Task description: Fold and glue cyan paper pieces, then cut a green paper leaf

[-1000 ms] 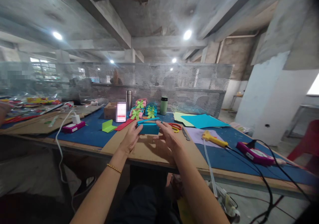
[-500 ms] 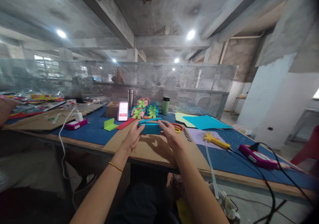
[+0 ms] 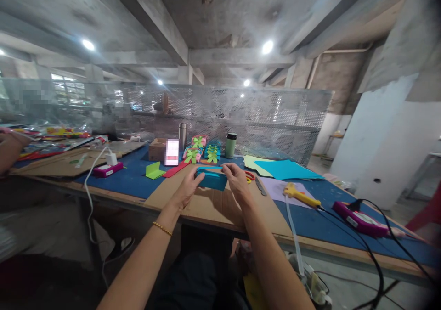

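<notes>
A small blue paper box [image 3: 212,181] with a narrow blue strip arching over its top is held above the brown cardboard sheet [image 3: 193,203]. My left hand [image 3: 188,188] grips the box's left end, thumb on its near side. At the right end, my right hand [image 3: 236,181] closes its fingers on the strip near the box's upper corner. Just behind the right hand, scissors [image 3: 250,177] with red and yellow handles are partly hidden. A grey blade-like tool [image 3: 261,187] lies to their right.
A yellow glue gun [image 3: 301,197] lies on purple paper at right, its cord running to a magenta power strip [image 3: 358,219]. Behind stand paper baskets with green bows [image 3: 212,155], a green bottle [image 3: 230,145] and a lit phone [image 3: 172,152]. Another person's arm [image 3: 12,149] is far left.
The box has turned in my hands, showing more of its front wall, and the strip stands higher above it. My right fingers have shifted up onto the strip.
</notes>
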Tool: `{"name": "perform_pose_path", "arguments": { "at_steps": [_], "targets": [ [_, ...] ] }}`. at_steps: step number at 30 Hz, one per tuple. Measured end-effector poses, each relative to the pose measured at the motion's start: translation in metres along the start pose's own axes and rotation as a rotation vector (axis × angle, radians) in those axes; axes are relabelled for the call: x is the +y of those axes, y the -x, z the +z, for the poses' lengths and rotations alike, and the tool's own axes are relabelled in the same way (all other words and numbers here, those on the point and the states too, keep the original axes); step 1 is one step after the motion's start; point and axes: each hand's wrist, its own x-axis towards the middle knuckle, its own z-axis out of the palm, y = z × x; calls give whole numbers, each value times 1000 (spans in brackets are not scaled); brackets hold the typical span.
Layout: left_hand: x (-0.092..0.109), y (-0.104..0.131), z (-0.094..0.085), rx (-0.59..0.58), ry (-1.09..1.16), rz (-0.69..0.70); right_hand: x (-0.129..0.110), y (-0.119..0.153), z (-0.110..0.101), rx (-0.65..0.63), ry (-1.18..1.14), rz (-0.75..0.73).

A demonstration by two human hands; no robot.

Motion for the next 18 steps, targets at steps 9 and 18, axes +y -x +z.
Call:
{"name": "perform_pose_path", "arguments": {
  "at_steps": [9,18],
  "targets": [
    [-3,-1,-2,-5,-47,22,-4,3,-1,-55,278,-167],
    [3,1,1,-29,-88,26,-7,7,-1,-54,801,-442]
  ]
}}
